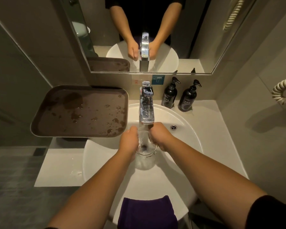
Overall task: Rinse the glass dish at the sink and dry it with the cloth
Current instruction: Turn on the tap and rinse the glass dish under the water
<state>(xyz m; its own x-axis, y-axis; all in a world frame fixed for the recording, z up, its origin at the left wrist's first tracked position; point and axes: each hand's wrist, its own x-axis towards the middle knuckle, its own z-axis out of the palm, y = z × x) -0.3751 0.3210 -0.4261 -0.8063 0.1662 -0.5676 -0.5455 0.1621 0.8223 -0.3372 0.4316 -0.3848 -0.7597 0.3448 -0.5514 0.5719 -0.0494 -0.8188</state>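
A clear glass dish (pixel 146 150) is held over the white sink basin (pixel 185 134), right under the chrome tap (pixel 146 106). Water runs from the tap into the dish and spills down into the basin. My left hand (pixel 128 142) grips the dish's left side and my right hand (pixel 160 137) grips its right side. Much of the rim is hidden by my fingers. A folded dark purple cloth (pixel 147 212) hangs over the sink's near edge, below my forearms.
A wet brown tray (pixel 82 111) sits on the counter left of the tap, overlapping the basin's rim. Two black pump bottles (pixel 170 95) (pixel 188 98) stand at the back right. A mirror (pixel 155 33) is on the wall behind, and a coiled cord (pixel 282 91) hangs at right.
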